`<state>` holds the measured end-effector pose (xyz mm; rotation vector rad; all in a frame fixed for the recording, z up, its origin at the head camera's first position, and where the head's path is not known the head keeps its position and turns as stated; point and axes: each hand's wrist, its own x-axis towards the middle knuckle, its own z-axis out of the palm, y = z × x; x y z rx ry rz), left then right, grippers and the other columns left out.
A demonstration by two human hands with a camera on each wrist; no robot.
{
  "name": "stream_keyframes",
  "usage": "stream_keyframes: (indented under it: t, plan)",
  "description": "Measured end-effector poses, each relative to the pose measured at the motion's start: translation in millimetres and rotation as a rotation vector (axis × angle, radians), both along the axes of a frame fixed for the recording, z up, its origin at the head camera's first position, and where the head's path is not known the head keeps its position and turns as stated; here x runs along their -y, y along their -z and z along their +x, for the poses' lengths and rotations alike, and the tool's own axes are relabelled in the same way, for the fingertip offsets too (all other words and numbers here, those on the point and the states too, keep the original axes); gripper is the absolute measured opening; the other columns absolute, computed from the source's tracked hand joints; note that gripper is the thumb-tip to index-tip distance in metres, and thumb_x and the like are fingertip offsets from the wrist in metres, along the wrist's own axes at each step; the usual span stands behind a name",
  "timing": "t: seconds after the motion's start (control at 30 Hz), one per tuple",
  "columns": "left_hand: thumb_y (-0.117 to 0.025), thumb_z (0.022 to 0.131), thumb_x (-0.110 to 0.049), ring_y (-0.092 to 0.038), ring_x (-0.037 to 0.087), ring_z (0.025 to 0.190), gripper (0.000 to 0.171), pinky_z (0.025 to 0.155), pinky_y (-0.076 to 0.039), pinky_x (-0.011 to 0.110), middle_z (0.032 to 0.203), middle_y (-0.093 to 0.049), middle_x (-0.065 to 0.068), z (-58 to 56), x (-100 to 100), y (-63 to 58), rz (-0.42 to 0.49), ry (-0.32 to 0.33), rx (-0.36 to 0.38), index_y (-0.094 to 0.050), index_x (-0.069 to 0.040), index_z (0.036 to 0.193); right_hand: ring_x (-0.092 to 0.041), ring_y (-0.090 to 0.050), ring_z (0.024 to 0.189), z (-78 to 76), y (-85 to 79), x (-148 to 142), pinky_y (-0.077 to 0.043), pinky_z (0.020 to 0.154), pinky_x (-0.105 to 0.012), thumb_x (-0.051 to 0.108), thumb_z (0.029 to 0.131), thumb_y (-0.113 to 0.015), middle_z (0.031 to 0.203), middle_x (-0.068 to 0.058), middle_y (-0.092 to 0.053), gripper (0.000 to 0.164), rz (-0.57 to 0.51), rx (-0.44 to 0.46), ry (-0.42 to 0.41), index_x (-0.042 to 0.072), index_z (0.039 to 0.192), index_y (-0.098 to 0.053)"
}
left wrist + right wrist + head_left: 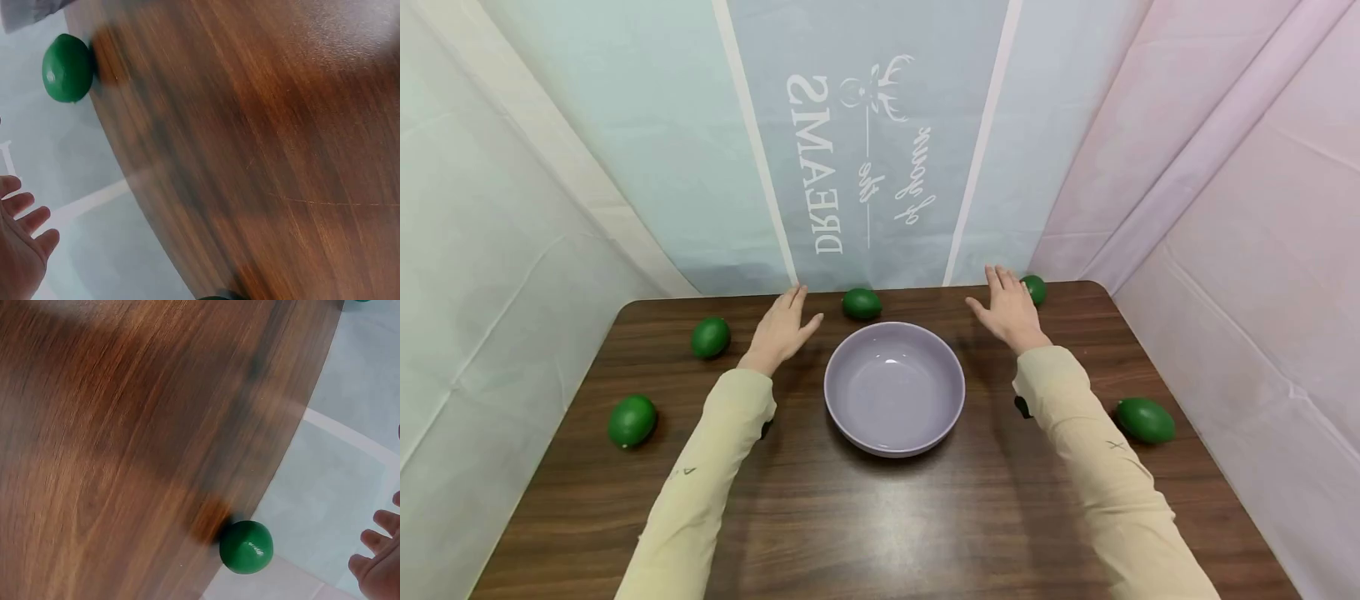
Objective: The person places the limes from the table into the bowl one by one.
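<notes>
While neither hand holds anything, the head view shows the left hand (778, 329) and the right hand (1009, 312) stretched forward above the brown table (820, 533), palms down, fingers straight and thumbs spread. Between them, a little nearer the person, sits the mauve bowl (895, 387). Five green fruits lie around the hands: the middle fruit (861, 304) between them, beyond the bowl; the rear-left fruit (711, 337) just outside the left hand; the front-left fruit (632, 421) farther out and closer to the body; the rear-right fruit (1036, 290) at the right hand's outer side, partly covered by it; and the front-right fruit (1146, 420) beside the right sleeve (1112, 450). I judge this a ready stage ahead of any grip

In the left wrist view, the left hand's fingers (36, 219) are extended and slightly parted, well apart from a green fruit at the table edge, probably the middle one

In the right wrist view, the right hand's fingers are likewise extended, with a gap to the rear-right fruit; the hand is partly out of frame. Gripping that fruit would, I judge, call for lowering the hand, shifting it outward and curling the fingers round it
</notes>
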<state>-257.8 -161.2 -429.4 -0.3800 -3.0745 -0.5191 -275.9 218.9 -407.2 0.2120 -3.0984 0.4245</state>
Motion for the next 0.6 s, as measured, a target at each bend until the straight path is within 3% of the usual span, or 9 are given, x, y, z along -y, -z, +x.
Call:
stream_keyframes:
  t: [0.2,0.6]
  plan:
    - [-0.039,0.095,-0.04,-0.025,0.033,0.132,0.062,0.105,-0.026,0.047,0.144,-0.029,0.019,6.4,-4,-2.3,0.049,0.043,0.005,-0.026,-0.002,0.142,-0.039,-0.022,0.132,4.1,-5.5,1,-0.027,0.102,-0.054,0.039,0.092,-0.047,0.145,-0.022,-0.024,0.069,-0.025,0.022,-0.013,0.003,0.144,-0.022]
    - [-0.043,0.095,-0.034,-0.043,0.031,0.12,0.049,0.098,-0.037,0.046,0.129,-0.048,0.016,20.4,-10,-4.9,0.104,0.116,-0.063,-0.045,0.0,0.132,-0.039,-0.039,0.122,13.8,-18.0,-4,-0.038,0.093,-0.054,0.035,0.091,-0.047,0.133,-0.024,-0.042,0.056,0.026,0.023,-0.069,0.0,0.134,-0.039]
